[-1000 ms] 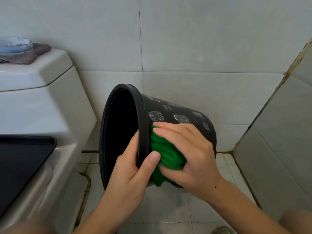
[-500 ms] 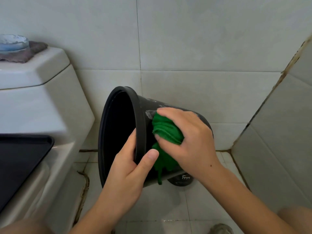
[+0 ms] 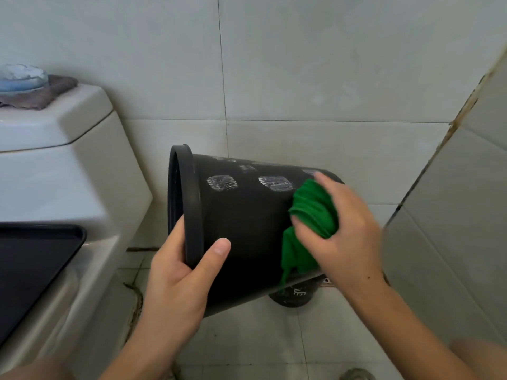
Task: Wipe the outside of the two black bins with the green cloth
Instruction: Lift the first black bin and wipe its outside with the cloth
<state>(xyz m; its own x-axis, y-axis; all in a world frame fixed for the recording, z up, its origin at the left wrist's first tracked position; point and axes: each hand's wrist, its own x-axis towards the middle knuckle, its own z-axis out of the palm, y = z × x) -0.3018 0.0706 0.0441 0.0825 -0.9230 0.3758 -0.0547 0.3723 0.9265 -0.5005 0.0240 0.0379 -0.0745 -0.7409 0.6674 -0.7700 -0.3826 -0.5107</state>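
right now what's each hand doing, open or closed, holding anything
Left hand: closed, gripping the rim of the black bin.
Right hand: closed, holding the green cloth bunched against the bin's side.

A white toilet cistern (image 3: 55, 171) fills the left of the view, its lid (image 3: 49, 124) slightly proud of the tank body. On the lid's far left end lies a crumpled brownish-grey cloth (image 3: 41, 96), and on that cloth sits a pale blue dish (image 3: 22, 78) with something whitish in it. Below the cistern, at the left edge, is the black toilet seat lid (image 3: 33, 267). Behind the cistern rises a pale tiled wall (image 3: 301, 64); right of it a second tiled wall (image 3: 466, 215) meets the first at a stained corner seam. The tiled floor (image 3: 247, 338) beside the cistern's base shows dark, cracked grout.
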